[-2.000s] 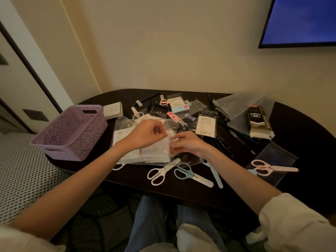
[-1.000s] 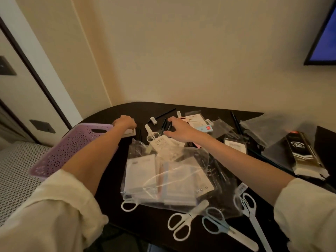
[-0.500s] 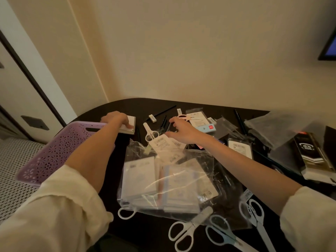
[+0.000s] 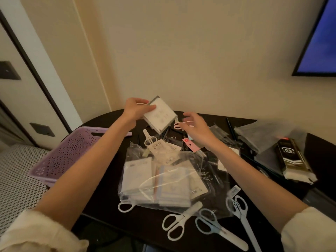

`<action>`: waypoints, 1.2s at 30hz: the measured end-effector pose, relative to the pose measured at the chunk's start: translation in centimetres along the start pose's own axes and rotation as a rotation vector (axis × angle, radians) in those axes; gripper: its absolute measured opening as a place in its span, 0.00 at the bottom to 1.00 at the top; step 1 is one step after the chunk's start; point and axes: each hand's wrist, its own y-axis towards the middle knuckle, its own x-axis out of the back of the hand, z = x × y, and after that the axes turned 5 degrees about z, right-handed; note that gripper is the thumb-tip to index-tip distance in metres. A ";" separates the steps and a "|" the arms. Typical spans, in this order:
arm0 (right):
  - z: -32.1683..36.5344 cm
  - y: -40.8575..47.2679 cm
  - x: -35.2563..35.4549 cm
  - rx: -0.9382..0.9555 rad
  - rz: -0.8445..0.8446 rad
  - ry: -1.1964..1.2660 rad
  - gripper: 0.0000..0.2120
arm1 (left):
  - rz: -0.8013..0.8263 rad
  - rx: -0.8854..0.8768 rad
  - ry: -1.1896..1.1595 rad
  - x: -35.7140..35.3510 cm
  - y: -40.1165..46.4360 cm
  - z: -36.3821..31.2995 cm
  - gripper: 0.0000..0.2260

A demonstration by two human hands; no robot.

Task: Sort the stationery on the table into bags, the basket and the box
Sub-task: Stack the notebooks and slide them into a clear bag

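My left hand (image 4: 135, 110) grips a white notepad (image 4: 161, 116) by its corner and holds it tilted above the far part of the dark table (image 4: 101, 202). My right hand (image 4: 195, 129) hovers just right of the notepad with its fingers spread and loosely curved, holding nothing. Below both hands lies a clear plastic bag (image 4: 163, 179) filled with white notepads. A lilac perforated basket (image 4: 67, 153) stands at the table's left edge.
Several pale scissors (image 4: 209, 224) lie along the near edge, and a small white pair (image 4: 150, 139) lies under the notepad. A black pen box (image 4: 292, 159) and grey bags (image 4: 261, 135) are at right. Tags, pens and small packets clutter the middle.
My left hand has lifted the notepad off the table beside the basket and raised it. My right hand has left the packets and risen toward the notepad.
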 end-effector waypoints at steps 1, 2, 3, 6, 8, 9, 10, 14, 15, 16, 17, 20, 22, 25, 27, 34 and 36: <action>0.3 -0.7 0.4 0.007 -0.028 0.015 0.24 | 0.057 -0.007 -0.019 -0.3 -1.3 -0.4 0.17; 0.5 -1.2 0.8 0.009 -0.043 0.036 0.24 | 0.113 -0.017 -0.035 -0.7 -2.4 -0.8 0.15; 0.7 -2.1 1.2 0.005 -0.044 0.047 0.23 | 0.160 -0.027 -0.045 -1.2 -3.7 -1.0 0.13; 0.8 -4.5 2.0 -0.036 0.014 0.122 0.18 | 0.212 -0.052 -0.090 -2.8 -6.9 -1.5 0.08; 0.6 -6.4 2.5 -0.077 0.094 0.235 0.13 | 0.194 -0.058 -0.092 -3.9 -8.4 -1.4 0.12; 0.4 -7.3 2.8 -0.092 0.126 0.280 0.12 | 0.180 -0.061 -0.085 -4.4 -9.0 -1.2 0.14; 0.1 -8.1 3.0 -0.104 0.144 0.318 0.11 | 0.173 -0.063 -0.072 -4.9 -9.5 -1.0 0.15; -1.5 -11.1 4.0 -0.194 0.054 0.372 0.12 | 0.209 -0.091 -0.017 -6.8 -11.4 -0.2 0.13; -2.0 -11.8 4.3 -0.213 0.007 0.391 0.11 | 0.215 -0.098 0.022 -7.2 -11.7 0.1 0.14; -2.5 -12.5 4.6 -0.226 -0.039 0.424 0.10 | 0.206 -0.113 0.099 -7.5 -12.0 0.7 0.14; -3.1 -13.1 5.0 -0.236 -0.083 0.456 0.09 | 0.192 -0.140 0.203 -7.8 -12.3 1.2 0.14; -4.3 -14.8 6.2 -0.292 -0.178 0.470 0.07 | 0.226 -0.270 0.526 -8.4 -13.9 2.6 0.14; -4.8 -15.6 6.9 -0.324 -0.182 0.435 0.07 | 0.262 -0.397 0.729 -9.0 -15.4 3.0 0.13; -5.2 -16.5 7.7 -0.369 -0.145 0.329 0.08 | 0.245 -0.536 0.922 -10.2 -17.2 3.4 0.17; -5.2 -16.7 7.8 -0.402 -0.107 0.255 0.06 | 0.220 -0.593 1.075 -11.0 -17.9 3.5 0.20; -6.0 -15.7 6.7 -0.429 0.016 0.194 0.10 | 0.250 -0.577 1.102 -11.0 -18.8 3.6 0.09; -6.3 -15.3 6.1 -0.437 0.064 0.272 0.12 | 0.280 -0.562 1.036 -10.4 -18.7 3.4 0.09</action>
